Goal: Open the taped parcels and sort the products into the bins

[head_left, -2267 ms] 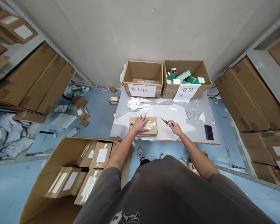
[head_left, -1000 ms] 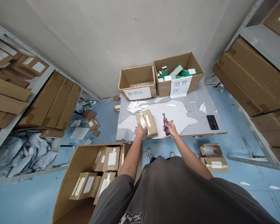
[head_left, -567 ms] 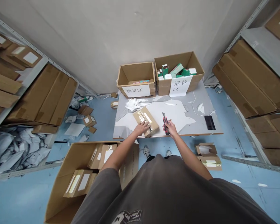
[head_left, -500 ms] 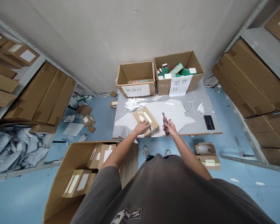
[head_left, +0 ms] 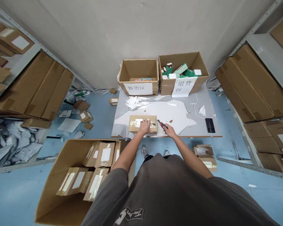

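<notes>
The left hand [head_left: 145, 126] lies on the upper face of a taped cardboard parcel box [head_left: 133, 124], fingers slightly bent over its top and not closed around it; the right hand [head_left: 170, 130] is grasping a red-and-black utility knife [head_left: 163, 125], its blade out and pointing to the upper left, the tip just beside the box's right end; whether blade and cardboard touch is too small to tell. The box sits at the centre of the frame, near the front edge of the tabletop [head_left: 184, 123], its long side roughly parallel to that edge; shiny tape runs along its top.

Behind it, torn white paper scraps [head_left: 136, 102] lie in a loose heap; above these, at upper centre, two open cartons stand side by side; the left carton [head_left: 155, 89] bears a sheet [head_left: 138, 88] lettered 换货区 and holds a few small colourful packs [head_left: 146, 79], while the right carton [head_left: 166, 86] bears a sheet reading 退货区 and holds green-and-white boxes [head_left: 182, 69]; a black phone [head_left: 210, 125] lies at the tabletop's right end, near a white cable [head_left: 197, 108].

At lower left a large carton [head_left: 53, 179] contains several taped parcels [head_left: 105, 154]; metal shelving with brown cartons fills both sides of the frame.
</notes>
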A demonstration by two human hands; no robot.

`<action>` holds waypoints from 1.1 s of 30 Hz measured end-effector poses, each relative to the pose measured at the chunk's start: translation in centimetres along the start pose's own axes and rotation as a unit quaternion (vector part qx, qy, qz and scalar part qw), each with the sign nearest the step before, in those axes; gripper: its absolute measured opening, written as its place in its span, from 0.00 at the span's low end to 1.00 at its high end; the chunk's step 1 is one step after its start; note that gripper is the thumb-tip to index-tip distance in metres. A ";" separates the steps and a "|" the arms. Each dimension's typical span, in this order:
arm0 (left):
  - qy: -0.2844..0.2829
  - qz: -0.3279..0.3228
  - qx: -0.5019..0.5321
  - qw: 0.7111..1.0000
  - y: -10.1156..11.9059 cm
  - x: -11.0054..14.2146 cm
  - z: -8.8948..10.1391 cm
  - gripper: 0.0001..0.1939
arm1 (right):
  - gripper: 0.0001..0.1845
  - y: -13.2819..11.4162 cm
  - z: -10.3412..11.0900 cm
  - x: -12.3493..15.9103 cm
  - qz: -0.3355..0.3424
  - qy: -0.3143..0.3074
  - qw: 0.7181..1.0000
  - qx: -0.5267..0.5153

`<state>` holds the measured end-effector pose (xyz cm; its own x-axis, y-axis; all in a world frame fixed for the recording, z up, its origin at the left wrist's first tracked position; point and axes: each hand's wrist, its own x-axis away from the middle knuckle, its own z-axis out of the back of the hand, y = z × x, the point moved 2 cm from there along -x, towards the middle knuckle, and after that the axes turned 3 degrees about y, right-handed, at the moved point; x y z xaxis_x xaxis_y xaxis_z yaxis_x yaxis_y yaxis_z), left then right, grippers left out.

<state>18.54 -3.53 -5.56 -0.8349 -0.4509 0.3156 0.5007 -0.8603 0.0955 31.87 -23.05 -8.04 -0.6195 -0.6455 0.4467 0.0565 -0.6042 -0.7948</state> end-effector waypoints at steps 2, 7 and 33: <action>0.003 -0.001 0.008 1.000 0.0 0.0 -0.2 0.49 | 0.19 -0.9 0.5 -0.2 0.052 -0.010 0.989 0.139; 0.030 -0.008 0.064 0.997 -1.0 0.5 -1.1 0.51 | 0.22 -4.0 1.6 -1.3 0.112 -0.062 0.928 0.351; 0.026 -0.072 0.051 0.996 -1.1 1.0 0.2 0.39 | 0.20 -6.0 1.7 -2.0 0.078 -0.131 0.888 0.434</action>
<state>17.17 -3.03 -5.19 -0.9093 -0.3381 0.2426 0.3929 -0.8896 0.2329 34.11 -18.88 -3.46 -0.3551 -0.7705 0.5294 0.7782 -0.5574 -0.2893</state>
